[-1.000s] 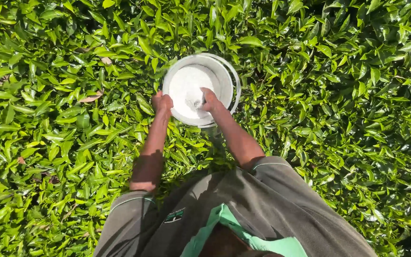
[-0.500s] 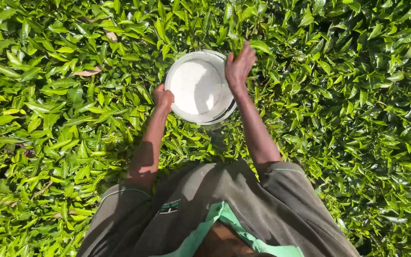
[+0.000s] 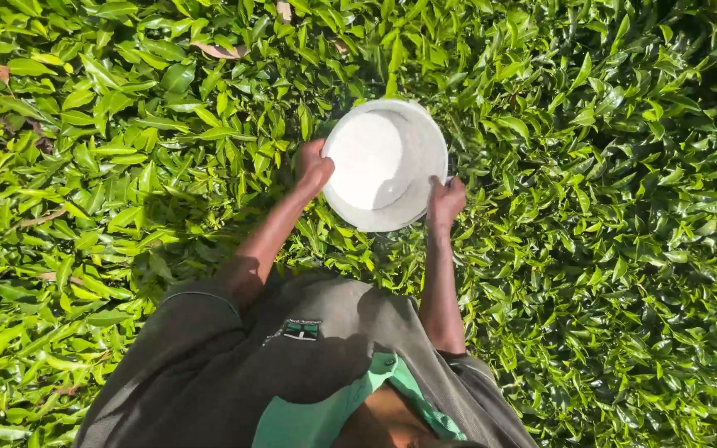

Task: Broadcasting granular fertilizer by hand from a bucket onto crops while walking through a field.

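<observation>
A white bucket [image 3: 385,163] sits low among the leaves, straight out in front of the person and a little above the middle of the view. Its mouth faces up toward the camera, so the whole round rim and pale inside show; sun lights the left part of the inside and shadow falls over the right. Nothing can be made out in it — the inside looks bare, though the glare makes that hard to be sure of.

The bucket is held from both sides. The left hand [image 3: 313,166] is curled against the left edge of the rim, and the right hand [image 3: 445,199] grips the lower right edge, fingers closed over the lip. With one hand on each side the bucket stays level and its opening stays up, resting on or just above the bush tops — which of the two cannot be told from this angle.

Both forearms reach forward from short dark sleeves [image 3: 209,332], the left one slanting in, the right one almost straight. A green collar or undershirt [image 3: 325,411] shows at the bottom edge.

All around spreads a dense bed of glossy green leaves [image 3: 607,249], brightly sunlit, pressing close to the bucket on every side. A few dry brown leaves [image 3: 217,50] lie near the top left.
</observation>
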